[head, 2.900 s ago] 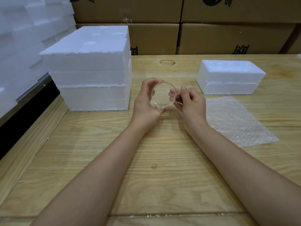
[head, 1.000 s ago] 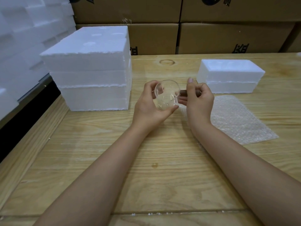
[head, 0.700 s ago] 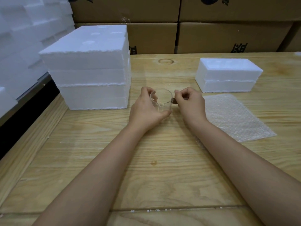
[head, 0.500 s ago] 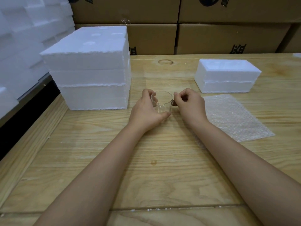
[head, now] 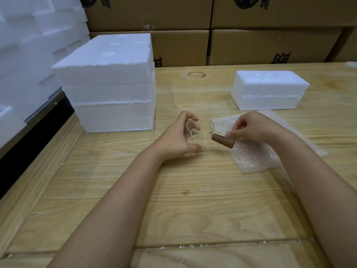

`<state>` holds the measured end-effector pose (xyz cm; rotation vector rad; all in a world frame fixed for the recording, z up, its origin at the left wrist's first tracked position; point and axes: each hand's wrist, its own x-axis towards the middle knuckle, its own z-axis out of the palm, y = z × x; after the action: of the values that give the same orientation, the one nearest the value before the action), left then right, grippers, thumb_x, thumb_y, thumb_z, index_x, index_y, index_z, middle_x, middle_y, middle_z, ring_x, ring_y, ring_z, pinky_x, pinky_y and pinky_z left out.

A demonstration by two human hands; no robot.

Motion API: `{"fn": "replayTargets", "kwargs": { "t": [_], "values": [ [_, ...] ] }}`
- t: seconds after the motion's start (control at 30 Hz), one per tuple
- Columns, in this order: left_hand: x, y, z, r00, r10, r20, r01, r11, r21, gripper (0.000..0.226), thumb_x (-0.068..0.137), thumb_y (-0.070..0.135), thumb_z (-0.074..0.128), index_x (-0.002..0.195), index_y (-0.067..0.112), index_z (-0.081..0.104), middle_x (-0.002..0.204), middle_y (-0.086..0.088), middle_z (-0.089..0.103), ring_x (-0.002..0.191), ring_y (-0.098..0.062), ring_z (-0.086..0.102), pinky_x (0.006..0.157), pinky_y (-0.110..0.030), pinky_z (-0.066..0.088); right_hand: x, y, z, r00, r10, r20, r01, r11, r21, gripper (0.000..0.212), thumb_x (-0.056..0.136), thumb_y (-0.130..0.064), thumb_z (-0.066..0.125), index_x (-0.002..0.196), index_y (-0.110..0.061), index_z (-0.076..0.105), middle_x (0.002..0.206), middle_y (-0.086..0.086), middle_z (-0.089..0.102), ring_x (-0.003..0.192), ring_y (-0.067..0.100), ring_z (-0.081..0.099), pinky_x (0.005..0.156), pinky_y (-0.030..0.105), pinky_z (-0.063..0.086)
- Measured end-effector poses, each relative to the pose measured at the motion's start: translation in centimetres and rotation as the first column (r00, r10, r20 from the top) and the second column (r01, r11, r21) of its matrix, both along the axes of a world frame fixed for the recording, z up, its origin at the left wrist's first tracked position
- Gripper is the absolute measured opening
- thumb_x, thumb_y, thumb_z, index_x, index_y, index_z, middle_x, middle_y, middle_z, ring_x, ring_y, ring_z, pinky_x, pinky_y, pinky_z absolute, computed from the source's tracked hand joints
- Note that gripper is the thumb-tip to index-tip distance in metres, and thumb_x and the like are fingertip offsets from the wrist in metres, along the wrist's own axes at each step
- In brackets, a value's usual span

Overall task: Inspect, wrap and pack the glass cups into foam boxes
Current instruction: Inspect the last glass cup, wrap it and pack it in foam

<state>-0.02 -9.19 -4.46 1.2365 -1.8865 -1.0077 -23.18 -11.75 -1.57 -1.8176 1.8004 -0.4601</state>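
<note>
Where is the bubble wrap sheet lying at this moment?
In the head view, the bubble wrap sheet lies on the wooden table right of centre, partly under the right hand and in front of the small foam box.

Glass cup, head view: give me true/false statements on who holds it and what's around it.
1. The right hand pinches the brown handle of the glass cup. True.
2. The cup is wrapped in bubble wrap. False: the cup is bare, and the bubble wrap lies flat on the table under the right hand.
3. The small foam box at the right rear is open. False: its lid is on.
4. A stack of foam boxes stands left of the left hand. True.
</note>
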Motion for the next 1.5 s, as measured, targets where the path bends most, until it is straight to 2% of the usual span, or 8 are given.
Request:
{"fn": "replayTargets", "kwargs": {
  "t": [0.2, 0.4, 0.57, 0.8, 1.0, 1.2, 1.33, 1.5],
  "values": [
    [0.5, 0.5, 0.5, 0.993, -0.100, -0.067, 0.103, 0.994, 0.043, 0.069, 0.063, 0.027, 0.090, 0.118, 0.025, 0.048, 0.119, -0.008, 0.062, 0.112, -0.023, 0.058, 0.094, -0.023, 0.045, -0.1, -0.1, 1.3, 0.999, -0.020, -0.037, 0.016, 0.995, -0.100, 0.012, 0.086, -0.027, 0.069, 0.079, -0.017, 0.071, 0.081, -0.007, 0.063, 0.074, 0.007, 0.053, 0.059, 0.025, 0.036],
    [0.1, 0.4, 1.0, 0.934, 0.065, -0.351, -0.056, 0.998, 0.035, 0.097, 0.047, 0.098, 0.046, 0.105, 0.022, 0.062, 0.105, 0.001, 0.069, 0.100, -0.004, 0.065, 0.091, -0.017, 0.048, 0.8, 1.2, 5.3, 0.998, 0.049, -0.034, -0.058, 0.940, -0.336, 0.013, 0.094, -0.027, 0.057, 0.089, -0.022, 0.069, 0.085, -0.009, 0.061, 0.079, 0.009, 0.054, 0.060, 0.023, 0.035],
    [-1.1, -0.3, 1.0, 0.841, 0.213, -0.497, -0.273, 0.961, -0.050, 0.040, 0.089, 0.050, 0.055, 0.113, 0.018, 0.053, 0.090, 0.003, 0.072, 0.085, -0.007, 0.069, 0.081, -0.018, 0.049, 3.7, 1.5, 7.1, 0.966, 0.094, -0.240, -0.228, 0.747, -0.624, 0.020, 0.098, -0.023, 0.051, 0.105, -0.016, 0.068, 0.099, 0.003, 0.055, 0.094, 0.020, 0.044, 0.074, 0.025, 0.027],
    [-1.6, -0.8, 0.9, 0.787, 0.306, -0.535, -0.431, 0.894, -0.122, 0.051, 0.090, 0.025, 0.067, 0.130, 0.035, 0.036, 0.093, -0.019, 0.069, 0.074, -0.004, 0.068, 0.069, -0.003, 0.044, 6.3, 0.8, 5.2, 0.879, 0.219, -0.424, -0.467, 0.574, -0.673, 0.022, 0.097, -0.016, 0.053, 0.109, -0.008, 0.070, 0.092, 0.013, 0.053, 0.094, 0.030, 0.047, 0.080, 0.040, 0.039],
    [-1.7, -1.4, 1.0, 0.748, 0.404, -0.526, -0.546, 0.826, -0.142, 0.014, 0.090, 0.020, 0.067, 0.093, 0.032, 0.061, 0.087, -0.005, 0.070, 0.069, -0.017, 0.069, 0.070, -0.031, 0.056, 6.6, 0.8, 2.9, 0.938, 0.294, -0.184, -0.339, 0.668, -0.663, 0.050, 0.085, -0.045, 0.064, 0.128, -0.020, 0.055, 0.104, -0.006, 0.047, 0.101, 0.011, 0.039, 0.091, 0.033, 0.037],
    [-1.6, -1.8, 0.6, 0.694, 0.444, -0.567, -0.586, 0.806, -0.086, 0.010, 0.088, 0.021, 0.070, 0.084, 0.024, 0.061, 0.060, 0.004, 0.060, 0.047, -0.003, 0.058, 0.052, -0.015, 0.047, 5.8, 0.3, 1.5, 0.963, 0.173, -0.208, -0.268, 0.717, -0.643, 0.022, 0.090, -0.025, 0.062, 0.110, -0.015, 0.064, 0.101, 0.000, 0.059, 0.099, 0.020, 0.053, 0.092, 0.037, 0.037],
    [-0.9, -1.9, -0.1, 0.790, 0.461, -0.404, -0.576, 0.783, -0.234, 0.021, 0.078, 0.028, 0.080, 0.085, 0.036, 0.061, 0.061, 0.013, 0.053, 0.049, 0.002, 0.049, 0.054, -0.011, 0.041, 5.7, 0.2, 2.2, 0.991, 0.074, -0.111, -0.132, 0.655, -0.744, 0.020, 0.093, -0.009, 0.053, 0.104, -0.006, 0.069, 0.097, 0.008, 0.067, 0.088, 0.026, 0.060, 0.086, 0.043, 0.045],
    [-0.9, -1.6, -0.5, 0.845, 0.464, -0.266, -0.534, 0.756, -0.378, 0.023, 0.081, 0.031, 0.076, 0.102, 0.024, 0.070, 0.065, 0.010, 0.058, 0.054, 0.003, 0.048, 0.057, -0.007, 0.035, 5.2, 0.3, 3.1, 0.993, 0.071, -0.089, -0.114, 0.692, -0.713, 0.025, 0.092, -0.025, 0.060, 0.115, -0.015, 0.064, 0.099, 0.000, 0.058, 0.087, 0.015, 0.053, 0.081, 0.028, 0.043]
  ]
}}
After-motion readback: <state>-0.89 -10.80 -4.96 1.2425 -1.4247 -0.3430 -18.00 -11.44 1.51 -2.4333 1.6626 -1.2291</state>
